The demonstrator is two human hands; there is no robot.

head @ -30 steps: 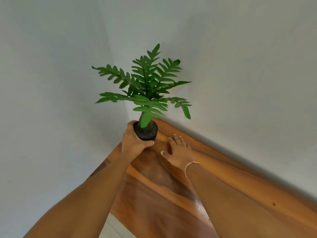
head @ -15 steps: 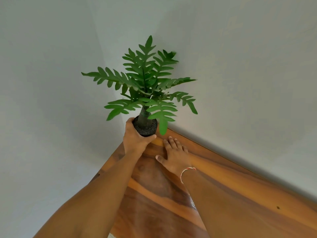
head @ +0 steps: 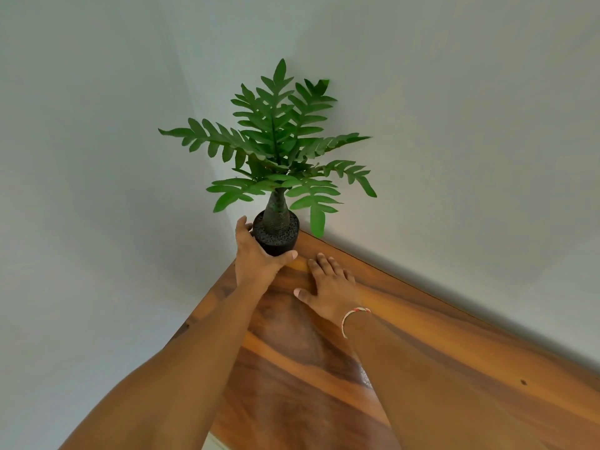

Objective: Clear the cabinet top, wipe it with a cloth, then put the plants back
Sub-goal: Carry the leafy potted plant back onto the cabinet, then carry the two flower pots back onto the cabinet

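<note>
Left hand (head: 256,258) curled round small black pot (head: 278,237) of green leafy plant (head: 279,147), at corner of brown wooden cabinet top (head: 422,336). Right hand (head: 328,287) flat, fingers straight, pressing on wood, holding nothing.

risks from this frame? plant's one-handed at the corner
1. The left hand grips the small black pot alone, under wide fronds; the top-heavy plant may tip on release.
2. The pot sits at the cabinet top's corner edge; set too far left, it could drop.
3. The fronds nearly touch the wall and may snag.
</note>
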